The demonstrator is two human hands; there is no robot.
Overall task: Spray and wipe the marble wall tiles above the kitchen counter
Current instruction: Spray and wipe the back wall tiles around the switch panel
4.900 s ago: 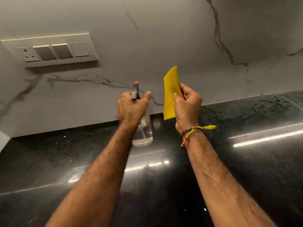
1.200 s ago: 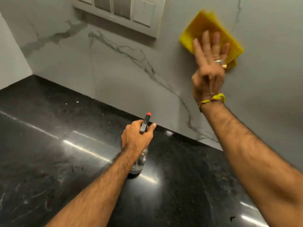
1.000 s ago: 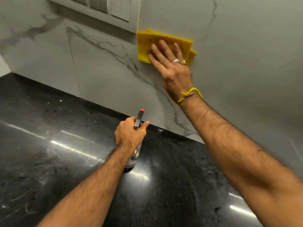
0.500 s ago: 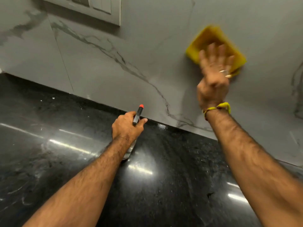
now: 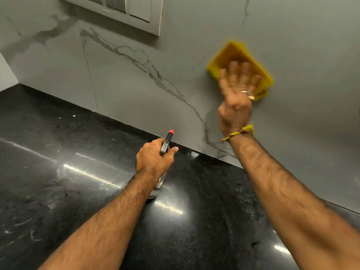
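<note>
My right hand [image 5: 236, 98] presses a folded yellow cloth [image 5: 233, 55] flat against the grey veined marble wall tiles [image 5: 136, 82], fingers straight and spread; hand and cloth are motion-blurred. My left hand [image 5: 153, 158] grips a clear spray bottle [image 5: 156, 189] by its neck. The bottle's dark nozzle with a red tip [image 5: 169, 138] points at the wall. The bottle's base is at the black counter [image 5: 58, 191], mostly hidden behind my hand and wrist.
A white switch panel [image 5: 120, 10] is mounted on the wall at the upper left of the cloth. A tile joint runs down the wall left of centre. The glossy black counter reflects strip lights. A side wall [image 5: 5, 73] meets the corner at far left.
My right hand keeps sweeping the cloth side to side over the wall, from beside the switch panel out to the right. My left hand stays on the bottle at the counter.
</note>
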